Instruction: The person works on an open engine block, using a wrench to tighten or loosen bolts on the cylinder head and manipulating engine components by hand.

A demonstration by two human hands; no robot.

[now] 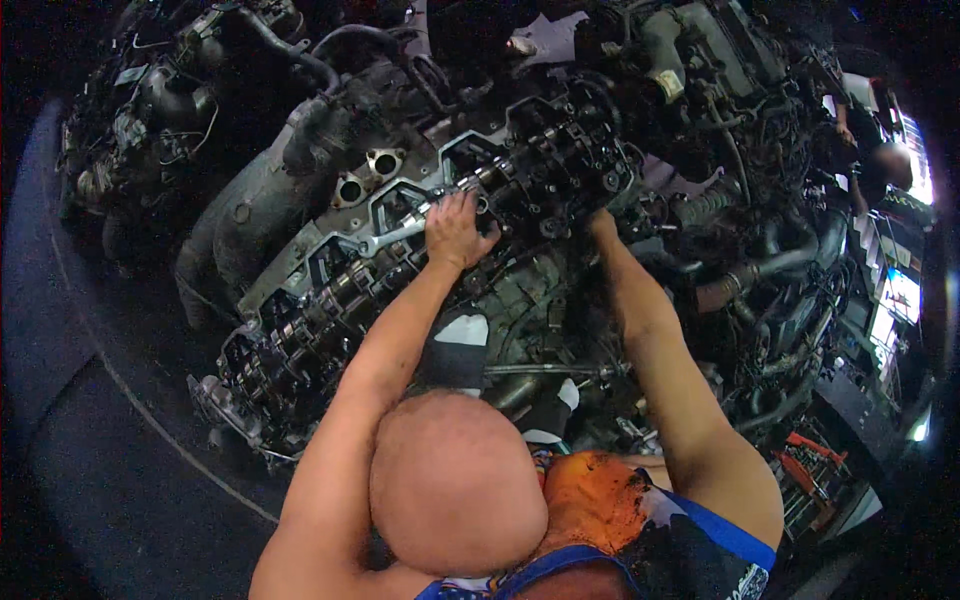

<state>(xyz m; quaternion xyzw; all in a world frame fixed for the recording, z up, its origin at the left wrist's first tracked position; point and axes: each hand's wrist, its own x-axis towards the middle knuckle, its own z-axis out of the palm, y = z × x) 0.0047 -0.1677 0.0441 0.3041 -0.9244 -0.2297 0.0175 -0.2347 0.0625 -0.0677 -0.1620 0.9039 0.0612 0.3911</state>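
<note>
My left hand [459,232] grips a silver wrench [389,236] lying diagonally over the exposed camshaft [330,300] of a large engine, its fingers curled over the tool near the middle of the cylinder head. My right hand [603,226] reaches down among the dark engine parts to the right of the camshaft assembly; its fingertips are hidden. Two round metal ports [384,163] sit just behind my left hand, beside a wide curved manifold [240,225].
A head [458,480] fills the lower middle between my arms. Pipes and hoses [760,270] crowd the right side, another engine assembly [140,150] the upper left. A co-worker [865,150] is at the far right, above red tools [805,465]. Grey floor [110,430] shows at left.
</note>
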